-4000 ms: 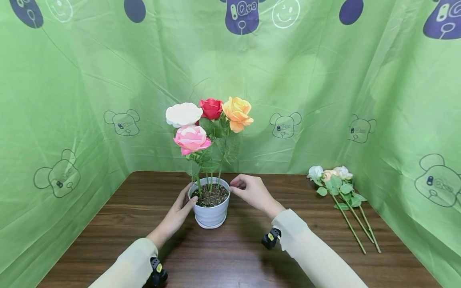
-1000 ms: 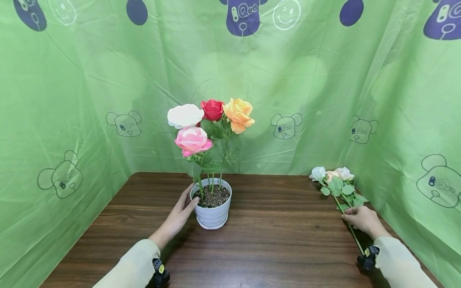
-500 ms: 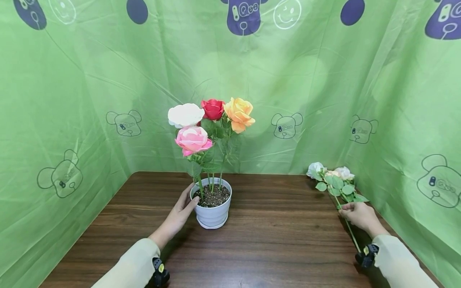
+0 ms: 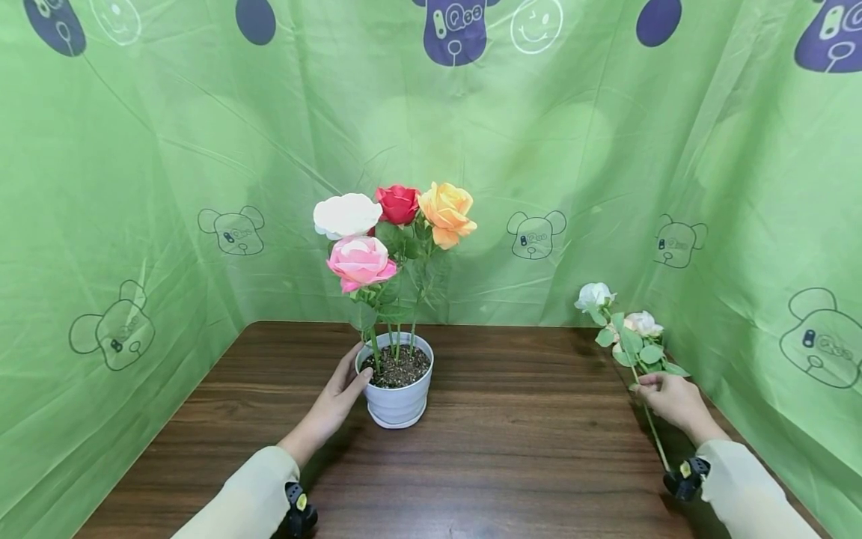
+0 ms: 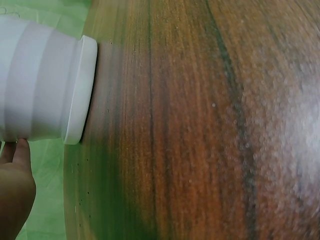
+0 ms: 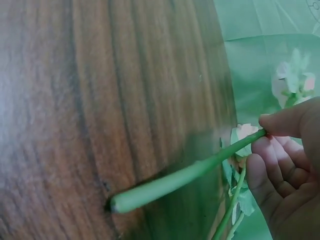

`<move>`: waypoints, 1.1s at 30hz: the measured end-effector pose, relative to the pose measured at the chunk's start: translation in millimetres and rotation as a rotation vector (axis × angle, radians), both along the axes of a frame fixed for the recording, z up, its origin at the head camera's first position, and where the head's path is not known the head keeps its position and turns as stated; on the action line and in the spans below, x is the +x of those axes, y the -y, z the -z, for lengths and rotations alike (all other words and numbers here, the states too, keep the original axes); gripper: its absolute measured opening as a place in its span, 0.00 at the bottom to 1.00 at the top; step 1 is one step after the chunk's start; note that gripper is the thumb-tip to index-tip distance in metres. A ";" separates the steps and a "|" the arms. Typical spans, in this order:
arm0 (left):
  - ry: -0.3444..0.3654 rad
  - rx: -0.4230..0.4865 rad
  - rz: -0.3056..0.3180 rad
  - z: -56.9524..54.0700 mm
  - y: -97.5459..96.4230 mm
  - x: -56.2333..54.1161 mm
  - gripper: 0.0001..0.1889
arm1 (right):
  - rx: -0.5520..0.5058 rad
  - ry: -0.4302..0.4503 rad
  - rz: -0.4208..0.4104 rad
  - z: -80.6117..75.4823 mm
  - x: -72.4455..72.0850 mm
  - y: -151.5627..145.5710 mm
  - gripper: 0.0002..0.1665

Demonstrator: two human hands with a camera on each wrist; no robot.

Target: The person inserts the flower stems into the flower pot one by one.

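A white flowerpot (image 4: 396,408) filled with dark soil stands on the table, holding a white rose (image 4: 346,215), a pink rose (image 4: 361,262), a red rose (image 4: 398,204) and an orange rose (image 4: 447,215). My left hand (image 4: 333,400) grips the pot's left side, thumb at the rim. At the right, my right hand (image 4: 676,404) pinches the green stem of another white rose (image 4: 595,296), its bloom raised above the other cut roses. In the right wrist view, thumb and fingertips hold that stem (image 6: 185,176), its lower end pointing down toward the wood.
Other pale roses (image 4: 643,323) lie at the table's right edge, beneath the held one. The dark wooden table (image 4: 512,449) spans between pot and roses. Green printed curtain (image 4: 539,150) encloses the back and both sides.
My right hand has left the pot's side for the roses at the right and taken one white rose by its stem. Its bloom has risen. The left hand stays on the pot.
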State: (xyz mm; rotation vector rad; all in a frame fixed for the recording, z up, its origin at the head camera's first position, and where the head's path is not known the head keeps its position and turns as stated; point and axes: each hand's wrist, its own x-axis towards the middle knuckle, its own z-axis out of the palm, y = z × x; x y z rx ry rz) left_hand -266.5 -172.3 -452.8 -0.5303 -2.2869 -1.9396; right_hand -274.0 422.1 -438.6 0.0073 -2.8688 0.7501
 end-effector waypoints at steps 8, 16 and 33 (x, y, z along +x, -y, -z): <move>-0.001 0.004 0.000 0.7 -0.3 -0.5 0.32 | -0.027 -0.100 0.014 -8.8 -0.3 5.6 0.23; 0.000 -0.001 -0.001 -0.1 -0.3 0.3 0.32 | -0.008 -0.216 0.008 -18.5 -1.1 16.4 0.20; 0.002 -0.013 -0.009 -1.3 -0.6 1.5 0.33 | -0.076 -0.347 -0.036 -34.6 -4.9 50.8 0.19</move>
